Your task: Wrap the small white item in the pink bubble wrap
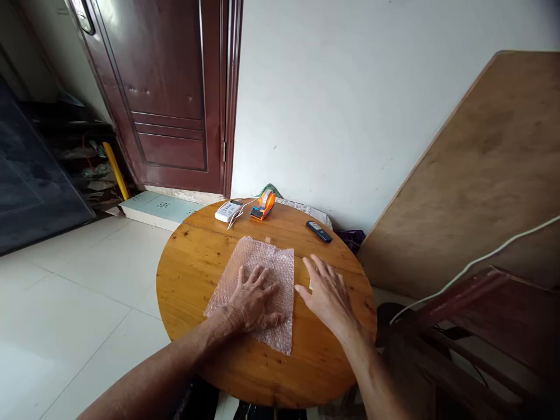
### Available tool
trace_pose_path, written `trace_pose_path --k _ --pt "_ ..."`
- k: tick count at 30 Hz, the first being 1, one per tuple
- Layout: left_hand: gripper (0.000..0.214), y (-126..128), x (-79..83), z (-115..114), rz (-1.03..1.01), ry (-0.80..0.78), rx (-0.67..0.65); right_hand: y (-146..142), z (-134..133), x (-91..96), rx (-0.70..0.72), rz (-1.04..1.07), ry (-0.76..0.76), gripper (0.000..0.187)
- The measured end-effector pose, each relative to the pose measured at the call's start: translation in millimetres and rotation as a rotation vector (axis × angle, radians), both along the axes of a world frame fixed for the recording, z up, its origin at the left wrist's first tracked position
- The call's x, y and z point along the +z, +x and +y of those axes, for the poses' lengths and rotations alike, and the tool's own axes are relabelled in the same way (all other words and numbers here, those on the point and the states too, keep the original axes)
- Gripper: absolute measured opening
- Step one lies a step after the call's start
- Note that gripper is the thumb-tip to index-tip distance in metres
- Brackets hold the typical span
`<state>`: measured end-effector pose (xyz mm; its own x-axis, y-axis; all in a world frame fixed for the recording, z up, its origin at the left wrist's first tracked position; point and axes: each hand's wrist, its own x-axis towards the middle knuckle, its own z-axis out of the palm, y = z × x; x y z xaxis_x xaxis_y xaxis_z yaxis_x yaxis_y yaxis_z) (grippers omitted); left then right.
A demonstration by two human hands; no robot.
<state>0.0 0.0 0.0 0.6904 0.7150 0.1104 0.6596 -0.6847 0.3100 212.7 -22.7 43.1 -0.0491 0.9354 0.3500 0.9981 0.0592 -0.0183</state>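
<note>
A sheet of clear, pinkish bubble wrap (pixel 262 259) lies flat on the round wooden table (pixel 188 274). My left hand (pixel 254 297) rests on it, palm down with the fingers spread. Just right of the sheet's edge is my right hand (pixel 326 289), its fingers apart and curved a little over the tabletop. A small pale thing (pixel 311 284) shows by the right hand's fingers, mostly hidden; I cannot tell what it is or whether the hand touches it. A small bit of tape (pixel 268 240) sits at the wrap's far edge.
Toward the table's far side stand an orange tape dispenser (pixel 263 205) and a white box-like device (pixel 228 211) with a cable. A dark handheld device (pixel 319 231) lies at the far right. Beyond are a white wall, a dark red door (pixel 170 87) and a leaning wooden board (pixel 472 175).
</note>
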Motion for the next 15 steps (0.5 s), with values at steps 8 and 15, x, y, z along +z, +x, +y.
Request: trace_pose_path --k 8,15 --pt "0.083 2 0.4 -1 -0.03 0.005 0.004 32 -13 12.2 -0.175 0.463 -0.165 0.045" --pt "0.095 7 8.4 -2 -0.089 -0.064 0.036 -58 12 8.0 0.313 1.205 -0.357 0.046"
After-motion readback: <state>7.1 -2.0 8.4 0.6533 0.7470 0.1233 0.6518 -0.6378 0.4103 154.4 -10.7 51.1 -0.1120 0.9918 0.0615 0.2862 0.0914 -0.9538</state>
